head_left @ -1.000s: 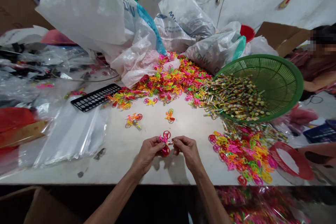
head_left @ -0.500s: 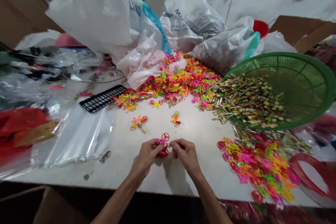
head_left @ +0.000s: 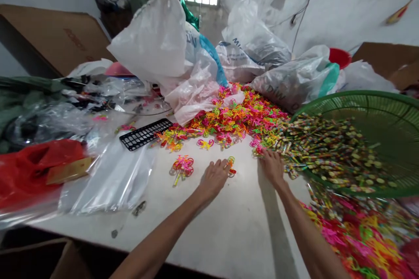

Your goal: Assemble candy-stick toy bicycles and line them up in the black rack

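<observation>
My left hand (head_left: 214, 178) reaches over the white table with its fingers stretched out, the tips at a small plastic toy bicycle (head_left: 231, 166) in green, orange and red. My right hand (head_left: 273, 166) is at the near edge of the heap, fingers apart and partly lost among the pieces; I cannot make out anything held. Beside it lie patterned thin tubes (head_left: 294, 139). Left of my left hand, a pink and red toy bicycle (head_left: 183, 165) rests with a tube (head_left: 177, 178) sticking out toward me. The heap of colourful toy bicycles (head_left: 235, 113) spreads behind both hands.
A green basket (head_left: 360, 96) tips its tubes onto the table at right. More toy bicycles (head_left: 363, 235) lie at the near right. Clear plastic bags (head_left: 111, 183), a red bag (head_left: 39, 170) and a black slotted tray (head_left: 145, 134) are at left; white sacks (head_left: 157, 39) stand behind.
The pink and red bicycle has left my hands and now lies at left by the tube. Both hands have moved apart and forward, my right one to the heap. The view has tilted up.
</observation>
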